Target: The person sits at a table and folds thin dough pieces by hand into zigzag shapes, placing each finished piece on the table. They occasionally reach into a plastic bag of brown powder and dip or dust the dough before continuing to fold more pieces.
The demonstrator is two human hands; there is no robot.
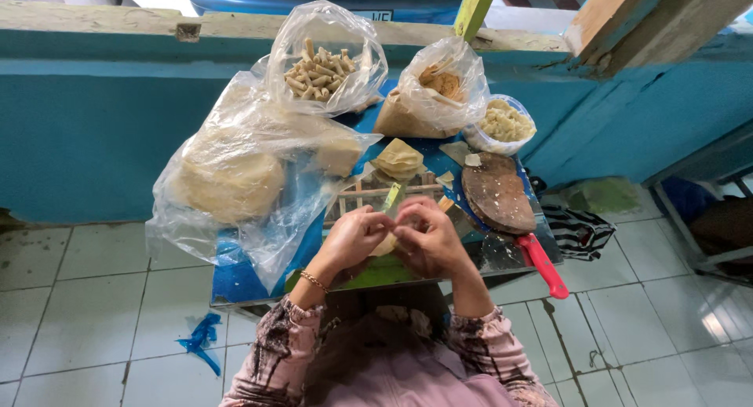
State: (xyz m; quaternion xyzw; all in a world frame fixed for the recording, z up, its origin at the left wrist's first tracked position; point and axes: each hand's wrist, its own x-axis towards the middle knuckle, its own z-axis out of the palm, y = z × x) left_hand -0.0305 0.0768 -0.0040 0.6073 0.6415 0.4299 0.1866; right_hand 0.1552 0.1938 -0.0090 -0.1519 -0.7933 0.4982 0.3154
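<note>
in the head view, the left hand [354,236] and the right hand [427,238] meet fingertip to fingertip over the near edge of a small blue table [235,281], both pinching a pale wrapper [384,245] that shows between them at about 6 o'clock of the table; the fingers of both hands are curled tight on it, and what is inside the wrapper is hidden by the fingers. a thin gold bracelet [314,281] sits on the left wrist. just beyond the hands, at 12 o'clock from them, lies a small stack of folded wrappers [398,159], with a wooden rack [369,195] between the stack and the hands. at 10 o'clock a big clear bag [235,179] holds a thick pile of round sheets. at 11 o'clock, farther back, a knotted bag of rolls [321,70] leans on the big bag. at 1 o'clock a bag of brown filling [435,93] stands beside a round tub [502,125] of pale bits. at 3 o'clock from the hands a worn round board [496,194] rests on the table, with a red-handled knife [543,264] touching its near edge and jutting off the table. a blue scrap [200,340] lies on the tiled floor at 8 o'clock.
</note>
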